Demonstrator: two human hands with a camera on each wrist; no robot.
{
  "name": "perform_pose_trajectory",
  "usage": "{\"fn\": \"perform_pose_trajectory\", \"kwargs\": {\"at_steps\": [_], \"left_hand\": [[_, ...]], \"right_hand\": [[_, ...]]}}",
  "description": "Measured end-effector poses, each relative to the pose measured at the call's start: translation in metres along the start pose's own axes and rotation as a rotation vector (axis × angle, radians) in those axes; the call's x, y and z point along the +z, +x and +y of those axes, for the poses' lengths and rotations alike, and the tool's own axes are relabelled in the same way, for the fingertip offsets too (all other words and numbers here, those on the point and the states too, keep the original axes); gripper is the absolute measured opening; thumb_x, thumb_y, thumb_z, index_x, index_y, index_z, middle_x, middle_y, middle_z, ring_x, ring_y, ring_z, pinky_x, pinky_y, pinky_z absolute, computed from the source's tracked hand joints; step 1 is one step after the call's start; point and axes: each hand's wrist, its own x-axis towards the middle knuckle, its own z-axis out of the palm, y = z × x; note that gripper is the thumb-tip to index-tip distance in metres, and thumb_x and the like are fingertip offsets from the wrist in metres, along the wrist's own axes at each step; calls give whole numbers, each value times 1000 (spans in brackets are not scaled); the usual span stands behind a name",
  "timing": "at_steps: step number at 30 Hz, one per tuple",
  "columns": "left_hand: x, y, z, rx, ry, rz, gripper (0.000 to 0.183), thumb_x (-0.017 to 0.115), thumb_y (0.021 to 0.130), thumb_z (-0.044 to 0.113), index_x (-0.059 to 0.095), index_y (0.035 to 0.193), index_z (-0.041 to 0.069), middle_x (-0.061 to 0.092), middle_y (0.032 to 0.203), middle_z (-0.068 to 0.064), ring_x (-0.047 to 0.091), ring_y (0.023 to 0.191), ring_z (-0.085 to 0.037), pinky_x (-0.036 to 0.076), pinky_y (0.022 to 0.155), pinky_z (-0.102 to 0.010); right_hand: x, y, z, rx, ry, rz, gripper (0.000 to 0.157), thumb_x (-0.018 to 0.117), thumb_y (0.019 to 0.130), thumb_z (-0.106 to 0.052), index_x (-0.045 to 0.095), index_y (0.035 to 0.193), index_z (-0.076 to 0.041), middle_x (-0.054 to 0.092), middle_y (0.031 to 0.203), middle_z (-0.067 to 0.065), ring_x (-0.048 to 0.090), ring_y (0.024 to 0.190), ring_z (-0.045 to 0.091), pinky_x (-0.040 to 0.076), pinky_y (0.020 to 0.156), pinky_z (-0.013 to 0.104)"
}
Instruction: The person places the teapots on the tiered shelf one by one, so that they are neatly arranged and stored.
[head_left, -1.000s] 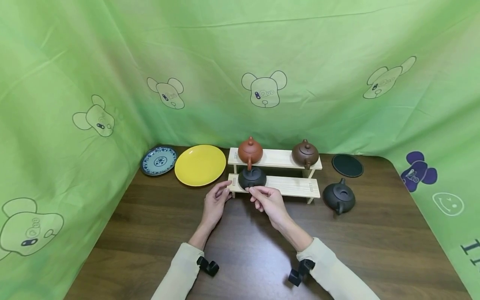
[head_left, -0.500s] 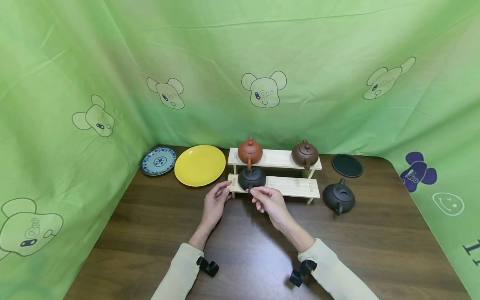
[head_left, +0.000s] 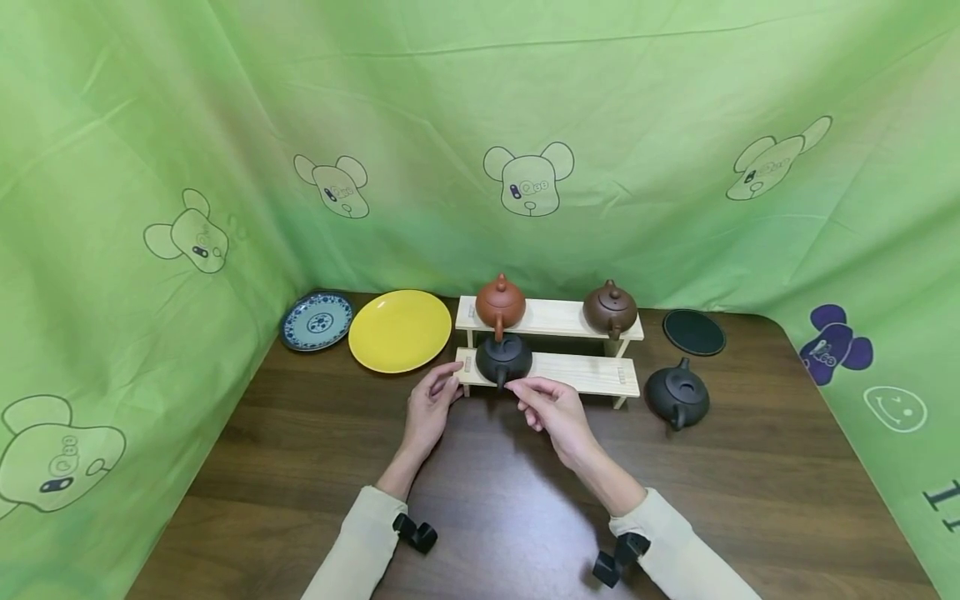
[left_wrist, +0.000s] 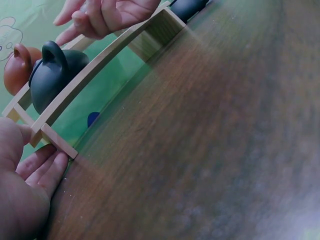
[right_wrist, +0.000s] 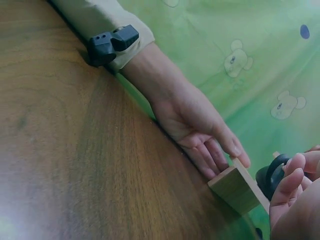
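Note:
A black teapot (head_left: 504,358) sits upright at the left of the lower board of a two-tier wooden stand (head_left: 577,372), its loop handle facing me. My right hand (head_left: 553,414) is just beside that handle, fingers loosely bent; in the left wrist view the right hand (left_wrist: 102,17) appears apart from the handle. My left hand (head_left: 430,410) holds the left end of the lower board, thumb at the board's end and fingers by the leg in the left wrist view. On the upper board stand a reddish-brown teapot (head_left: 500,302) and a dark brown teapot (head_left: 611,307).
Another black teapot (head_left: 677,395) stands on the table (head_left: 300,483) right of the stand, with a dark round coaster (head_left: 694,332) behind it. To the left lie a yellow plate (head_left: 401,331) and a blue patterned plate (head_left: 318,322). Green cloth (head_left: 420,100) encloses the back and sides.
My right hand has let go of the black teapot's handle and moved slightly right and toward me. The teapot stays on the lower board. My left hand has not moved.

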Motion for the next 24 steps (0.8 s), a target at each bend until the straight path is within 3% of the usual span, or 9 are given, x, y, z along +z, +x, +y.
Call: {"fn": "perform_pose_trajectory", "kwargs": {"at_steps": [15,24], "left_hand": [[0,0,-1,3,4,0,29,60,112,-5,67,139,-13,69,143,-31,73,118,-16,66,105,-34],[1,0,1,5,8,2,29,61,112,-5,67,139,-13,69,142,-31,73,119,-17,66,105,-35]], "right_hand": [[-14,-20,-10,-25,-15,36,7,77,104,-6,83,106,-2,65,71,-3,52,57,6,42,48,13],[-31,-32,-11,-67,-30,32,13,74,105,-3,85,106,-10,64,70,-4,53,56,4,43,48,12]]}}
